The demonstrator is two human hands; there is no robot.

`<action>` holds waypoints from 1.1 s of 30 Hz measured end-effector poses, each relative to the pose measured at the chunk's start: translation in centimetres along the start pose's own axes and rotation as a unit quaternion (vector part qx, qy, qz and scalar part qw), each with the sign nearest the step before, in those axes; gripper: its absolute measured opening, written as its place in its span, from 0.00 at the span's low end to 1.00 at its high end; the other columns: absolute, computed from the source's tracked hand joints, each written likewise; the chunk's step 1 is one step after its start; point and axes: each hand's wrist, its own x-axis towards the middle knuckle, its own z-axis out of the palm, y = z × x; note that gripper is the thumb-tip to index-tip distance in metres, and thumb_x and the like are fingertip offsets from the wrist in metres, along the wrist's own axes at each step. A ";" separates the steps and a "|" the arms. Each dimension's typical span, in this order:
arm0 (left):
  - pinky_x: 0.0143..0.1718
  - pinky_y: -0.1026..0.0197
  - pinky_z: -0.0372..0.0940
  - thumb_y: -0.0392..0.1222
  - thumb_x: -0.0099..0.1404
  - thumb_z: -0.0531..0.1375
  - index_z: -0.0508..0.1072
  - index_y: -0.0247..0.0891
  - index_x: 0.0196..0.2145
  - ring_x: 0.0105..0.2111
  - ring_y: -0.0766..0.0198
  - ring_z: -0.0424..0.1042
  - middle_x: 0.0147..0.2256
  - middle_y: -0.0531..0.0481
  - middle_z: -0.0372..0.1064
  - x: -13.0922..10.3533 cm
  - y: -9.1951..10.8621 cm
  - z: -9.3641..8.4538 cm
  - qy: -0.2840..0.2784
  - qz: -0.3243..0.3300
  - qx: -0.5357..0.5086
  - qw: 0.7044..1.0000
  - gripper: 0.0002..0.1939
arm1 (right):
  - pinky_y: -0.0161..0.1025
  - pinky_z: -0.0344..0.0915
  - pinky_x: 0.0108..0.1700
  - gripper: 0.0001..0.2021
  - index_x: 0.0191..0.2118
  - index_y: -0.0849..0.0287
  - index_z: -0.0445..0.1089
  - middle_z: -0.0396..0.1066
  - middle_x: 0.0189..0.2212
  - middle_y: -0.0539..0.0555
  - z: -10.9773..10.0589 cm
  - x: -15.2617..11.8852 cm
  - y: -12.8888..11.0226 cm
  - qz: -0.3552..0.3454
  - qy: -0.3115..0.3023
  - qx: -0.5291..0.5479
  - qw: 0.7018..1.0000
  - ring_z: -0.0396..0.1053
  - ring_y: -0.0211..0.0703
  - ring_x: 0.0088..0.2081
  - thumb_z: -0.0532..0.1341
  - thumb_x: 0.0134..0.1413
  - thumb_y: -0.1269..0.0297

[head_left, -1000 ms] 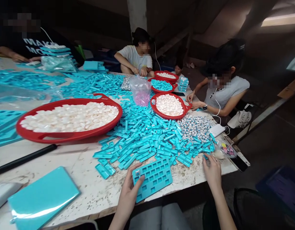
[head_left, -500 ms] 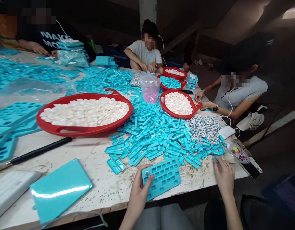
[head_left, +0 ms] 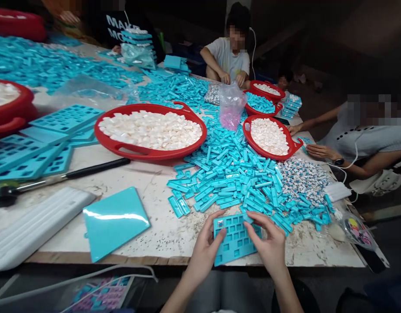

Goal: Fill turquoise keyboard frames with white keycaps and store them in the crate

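Observation:
My left hand (head_left: 208, 243) grips the left edge of a turquoise keyboard-shaped plate (head_left: 235, 248) with rows of square recesses. One small switch-like piece (head_left: 220, 224) sits in its upper-left recess. My right hand (head_left: 269, 239) is at the plate's upper right, thumb and forefinger pinched around a small turquoise piece (head_left: 248, 218); the fingers partly hide this piece and that corner. Just beyond both hands lies a heap of long turquoise pieces (head_left: 233, 174). Small white-and-blue pieces (head_left: 305, 180) are piled to its right.
Red baskets (head_left: 151, 155) (head_left: 269, 154) hold white caps. A flat turquoise panel (head_left: 117, 221), a white slab-like object (head_left: 40, 226), a black-handled tool (head_left: 96, 168) and stacked plates (head_left: 66, 119) lie left. Co-workers (head_left: 231, 61) sit around the table; a phone (head_left: 372, 258) lies right.
My right hand has moved left from the heap's right end to the plate, carrying the small turquoise piece. My left hand still holds the plate. The view has shifted left.

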 end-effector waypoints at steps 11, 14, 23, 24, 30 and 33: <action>0.63 0.50 0.59 0.47 0.62 0.64 0.70 0.39 0.55 0.62 0.48 0.66 0.59 0.40 0.69 0.2 -0.3 -0.2 -0.028 0.020 -0.025 0.999 0.24 | 0.44 0.71 0.50 0.11 0.49 0.52 0.74 0.79 0.42 0.53 3.2 1.2 -0.5 -0.141 -0.134 0.039 0.980 0.76 0.45 0.46 0.64 0.63 0.71; 0.64 0.50 0.58 0.47 0.64 0.63 0.70 0.39 0.54 0.61 0.49 0.65 0.59 0.40 0.69 0.2 0.0 -0.2 -0.040 0.014 -0.026 0.999 0.22 | 0.44 0.71 0.49 0.11 0.49 0.52 0.75 0.78 0.42 0.54 3.3 1.0 -0.1 -0.143 -0.130 0.042 0.980 0.75 0.44 0.45 0.64 0.63 0.72; 0.60 0.51 0.62 0.53 0.64 0.64 0.72 0.40 0.53 0.58 0.48 0.69 0.55 0.42 0.72 -0.1 0.2 -0.4 -0.045 0.022 -0.036 0.998 0.23 | 0.44 0.71 0.47 0.12 0.50 0.51 0.75 0.77 0.41 0.54 3.5 1.0 0.4 -0.138 -0.127 0.040 0.981 0.74 0.45 0.44 0.64 0.63 0.71; 0.58 0.52 0.64 0.54 0.64 0.63 0.72 0.40 0.53 0.57 0.48 0.69 0.54 0.42 0.72 -0.1 0.2 -0.4 -0.043 0.016 -0.033 0.998 0.23 | 0.44 0.72 0.47 0.12 0.50 0.51 0.75 0.77 0.41 0.54 3.5 1.0 0.4 -0.140 -0.123 0.040 0.982 0.75 0.45 0.44 0.63 0.64 0.71; 0.56 0.53 0.65 0.58 0.63 0.64 0.73 0.39 0.48 0.53 0.49 0.72 0.50 0.43 0.75 0.2 0.5 -0.1 -0.034 0.012 -0.021 0.999 0.24 | 0.43 0.73 0.47 0.13 0.50 0.51 0.75 0.78 0.41 0.54 3.4 1.0 0.6 -0.153 -0.100 0.040 0.982 0.76 0.44 0.43 0.62 0.64 0.72; 0.57 0.53 0.64 0.58 0.62 0.65 0.72 0.39 0.50 0.54 0.49 0.72 0.50 0.43 0.74 0.2 0.6 0.1 -0.037 0.016 -0.025 0.999 0.25 | 0.45 0.73 0.47 0.12 0.49 0.50 0.76 0.79 0.41 0.53 3.3 0.9 0.7 -0.136 -0.076 0.058 0.986 0.77 0.44 0.43 0.63 0.63 0.71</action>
